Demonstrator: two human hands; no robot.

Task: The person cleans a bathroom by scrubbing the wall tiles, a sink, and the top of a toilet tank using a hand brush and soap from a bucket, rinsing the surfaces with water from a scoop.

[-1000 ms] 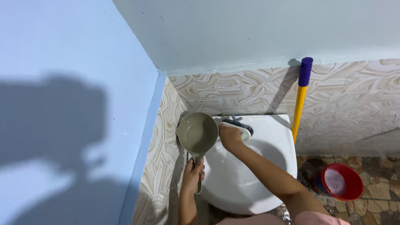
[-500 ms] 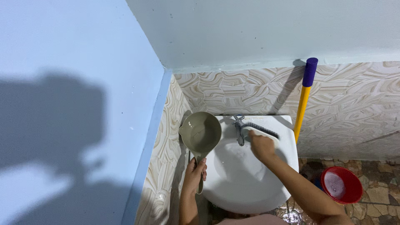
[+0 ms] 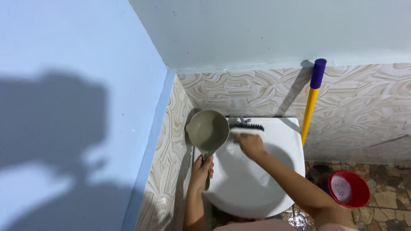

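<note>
Two hands busy at the white sink

Both hands work at the sink (image 3: 257, 188) in the corner. The left hand (image 3: 201, 169) has its fingers wrapped tight round the handle of a grey-green scoop (image 3: 208, 129), held over the sink's left edge. The right hand (image 3: 251, 145) grips a scrub brush (image 3: 247, 129) pressed on the back rim, by the tap. I think scrubbing is partway done, with rinsing left. A red bowl (image 3: 349, 189) of suds sits on the floor.

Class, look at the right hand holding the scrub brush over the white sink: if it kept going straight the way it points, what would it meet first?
Probably the tap at the sink's back edge, then the patterned tiled wall. The right hand and scrub brush hide most of the tap, so depth is unclear.
</note>
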